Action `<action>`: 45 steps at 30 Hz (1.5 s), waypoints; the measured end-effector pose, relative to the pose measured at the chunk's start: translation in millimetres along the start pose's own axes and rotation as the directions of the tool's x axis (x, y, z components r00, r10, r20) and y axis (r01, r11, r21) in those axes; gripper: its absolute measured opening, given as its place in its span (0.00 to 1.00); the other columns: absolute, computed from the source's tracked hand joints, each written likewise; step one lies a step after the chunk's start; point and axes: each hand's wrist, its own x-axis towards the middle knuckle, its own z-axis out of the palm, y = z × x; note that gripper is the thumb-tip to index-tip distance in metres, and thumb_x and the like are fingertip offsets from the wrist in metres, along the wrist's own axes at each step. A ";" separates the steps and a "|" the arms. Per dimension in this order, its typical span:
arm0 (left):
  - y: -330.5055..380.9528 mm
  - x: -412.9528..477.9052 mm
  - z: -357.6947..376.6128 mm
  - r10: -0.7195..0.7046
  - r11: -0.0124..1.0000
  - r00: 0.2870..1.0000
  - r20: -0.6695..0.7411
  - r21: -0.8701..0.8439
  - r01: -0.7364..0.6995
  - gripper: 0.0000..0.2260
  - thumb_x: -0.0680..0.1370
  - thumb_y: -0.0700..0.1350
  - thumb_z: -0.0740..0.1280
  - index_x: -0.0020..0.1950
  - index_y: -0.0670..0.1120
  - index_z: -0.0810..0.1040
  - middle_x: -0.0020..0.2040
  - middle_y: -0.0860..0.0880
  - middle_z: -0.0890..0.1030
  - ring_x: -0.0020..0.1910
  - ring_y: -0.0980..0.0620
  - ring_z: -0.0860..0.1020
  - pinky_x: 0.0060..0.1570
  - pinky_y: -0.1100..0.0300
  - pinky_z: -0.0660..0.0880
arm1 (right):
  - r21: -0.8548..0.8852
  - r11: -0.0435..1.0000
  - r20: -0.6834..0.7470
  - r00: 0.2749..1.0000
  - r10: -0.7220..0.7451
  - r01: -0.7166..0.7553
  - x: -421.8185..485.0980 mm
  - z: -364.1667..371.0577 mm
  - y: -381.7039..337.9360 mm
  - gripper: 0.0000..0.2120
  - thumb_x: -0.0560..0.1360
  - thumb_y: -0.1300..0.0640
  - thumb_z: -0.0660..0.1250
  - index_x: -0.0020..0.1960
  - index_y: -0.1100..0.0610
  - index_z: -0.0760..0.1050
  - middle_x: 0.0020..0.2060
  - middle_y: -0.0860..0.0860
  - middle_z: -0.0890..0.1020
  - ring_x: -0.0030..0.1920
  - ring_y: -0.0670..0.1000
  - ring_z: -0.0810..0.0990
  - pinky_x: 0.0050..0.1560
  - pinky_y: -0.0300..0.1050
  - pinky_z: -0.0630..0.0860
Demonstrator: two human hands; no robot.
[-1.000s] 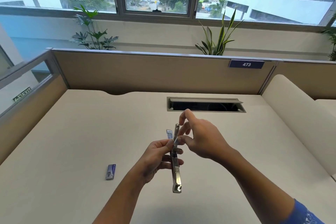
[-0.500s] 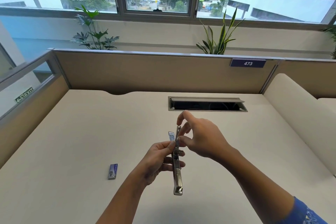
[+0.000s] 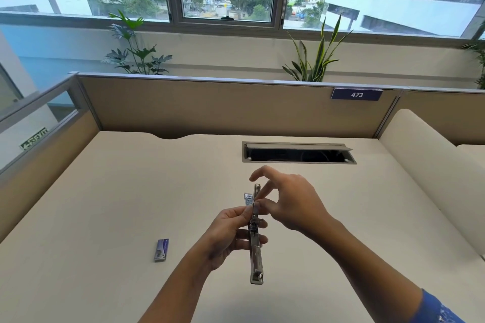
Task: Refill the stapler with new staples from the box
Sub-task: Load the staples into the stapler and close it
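Observation:
A silver metal stapler (image 3: 256,252), swung fully open into one long strip, is held above the beige desk (image 3: 105,204). My left hand (image 3: 231,233) grips it around the hinge in the middle. My right hand (image 3: 291,204) is at the far half of the stapler, thumb and finger pinched at the channel, the other fingers spread; whether it holds staples is too small to tell. A small blue-and-white piece (image 3: 248,198), probably the staple box, stands just behind the left hand. A second small purple staple box (image 3: 161,249) lies on the desk to the left.
A cable slot with a raised metal flap (image 3: 298,152) is set into the desk behind my hands. Partition walls (image 3: 210,107) close the desk at the back and both sides. Potted plants (image 3: 312,60) stand beyond the partition under the window.
My right hand has shifted slightly along the far half of the stapler and its index finger has lifted. The left hand and stapler have barely moved.

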 end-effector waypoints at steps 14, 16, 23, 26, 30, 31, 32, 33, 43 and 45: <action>0.2 -3.1 0.7 -0.009 0.997 1.000 -0.019 -0.073 0.007 0.14 0.75 0.52 0.65 0.51 0.45 0.85 0.43 0.45 0.83 0.37 0.45 0.83 0.36 0.57 0.80 | 0.071 0.992 -0.172 0.981 -0.093 0.106 -7.2 10.6 9.1 0.12 0.77 0.52 0.68 0.59 0.45 0.74 0.43 0.40 0.85 0.41 0.38 0.73 0.52 0.41 0.70; 0.5 -3.2 -0.6 -0.010 0.997 1.000 -0.026 -0.071 0.008 0.14 0.76 0.52 0.64 0.51 0.45 0.85 0.43 0.45 0.83 0.37 0.45 0.83 0.36 0.57 0.81 | 0.086 0.985 -0.167 0.977 -0.134 0.149 -12.9 13.4 11.2 0.10 0.79 0.54 0.65 0.59 0.45 0.71 0.44 0.41 0.84 0.43 0.39 0.75 0.52 0.40 0.68; -1.4 -4.3 -0.9 -0.019 0.996 0.999 -0.050 -0.087 0.015 0.14 0.79 0.48 0.61 0.49 0.46 0.86 0.43 0.44 0.84 0.36 0.45 0.84 0.37 0.57 0.81 | -0.159 0.927 0.007 0.939 -0.344 0.341 -30.1 21.3 20.8 0.21 0.72 0.61 0.66 0.61 0.46 0.68 0.49 0.41 0.84 0.57 0.44 0.76 0.61 0.45 0.69; -2.9 -4.4 -0.1 -0.035 0.995 0.997 -0.062 -0.095 0.029 0.14 0.81 0.43 0.59 0.48 0.43 0.85 0.41 0.43 0.84 0.35 0.44 0.83 0.35 0.57 0.81 | -0.291 0.859 0.034 0.902 -0.430 0.421 -29.1 23.1 24.1 0.23 0.69 0.64 0.70 0.60 0.47 0.70 0.49 0.43 0.84 0.58 0.48 0.76 0.59 0.47 0.71; -5.6 -5.1 0.5 -0.042 0.997 0.996 -0.075 -0.064 0.037 0.12 0.82 0.41 0.57 0.51 0.41 0.80 0.40 0.43 0.85 0.34 0.44 0.84 0.32 0.58 0.80 | -0.394 0.767 0.069 0.848 -0.525 0.507 -24.6 27.8 26.8 0.21 0.71 0.62 0.69 0.60 0.47 0.69 0.50 0.43 0.83 0.58 0.52 0.78 0.60 0.49 0.63; -6.0 -5.5 0.6 -0.043 0.997 0.996 -0.075 -0.066 0.039 0.12 0.82 0.41 0.58 0.50 0.41 0.80 0.40 0.43 0.85 0.34 0.44 0.84 0.32 0.58 0.80 | -0.418 0.754 0.069 0.845 -0.530 0.507 -23.2 28.7 27.8 0.20 0.72 0.61 0.68 0.60 0.46 0.69 0.50 0.42 0.82 0.59 0.53 0.78 0.61 0.50 0.62; -6.1 -5.8 0.6 -0.045 0.997 0.996 -0.073 -0.070 0.040 0.12 0.81 0.43 0.59 0.50 0.41 0.81 0.41 0.42 0.85 0.35 0.44 0.83 0.32 0.58 0.80 | -0.440 0.747 0.061 0.847 -0.528 0.498 -21.6 28.6 28.9 0.19 0.73 0.60 0.67 0.60 0.46 0.69 0.50 0.42 0.82 0.59 0.53 0.78 0.61 0.51 0.62; -6.1 -6.4 0.5 -0.046 0.997 0.997 -0.068 -0.072 0.041 0.12 0.80 0.45 0.61 0.50 0.41 0.82 0.41 0.42 0.84 0.35 0.44 0.83 0.33 0.58 0.80 | -0.458 0.747 0.050 0.852 -0.520 0.483 -20.0 28.3 29.6 0.18 0.74 0.60 0.66 0.60 0.46 0.68 0.50 0.42 0.82 0.60 0.53 0.78 0.61 0.52 0.61; -7.0 -8.7 -2.4 -0.044 0.994 0.997 -0.070 -0.098 0.037 0.15 0.71 0.52 0.66 0.47 0.43 0.85 0.40 0.44 0.84 0.33 0.47 0.83 0.34 0.60 0.80 | -0.458 0.822 -0.042 0.915 -0.400 0.339 -7.1 37.9 33.4 0.23 0.70 0.59 0.68 0.62 0.45 0.68 0.55 0.43 0.82 0.61 0.53 0.77 0.61 0.53 0.59; -6.2 -8.9 -3.5 -0.042 0.993 0.996 -0.077 -0.112 0.033 0.14 0.72 0.52 0.65 0.46 0.43 0.84 0.40 0.44 0.84 0.33 0.46 0.83 0.34 0.59 0.80 | -0.192 0.949 -0.158 0.947 -0.279 0.248 -8.1 41.2 32.8 0.18 0.75 0.55 0.64 0.63 0.43 0.68 0.58 0.40 0.79 0.62 0.48 0.75 0.63 0.51 0.61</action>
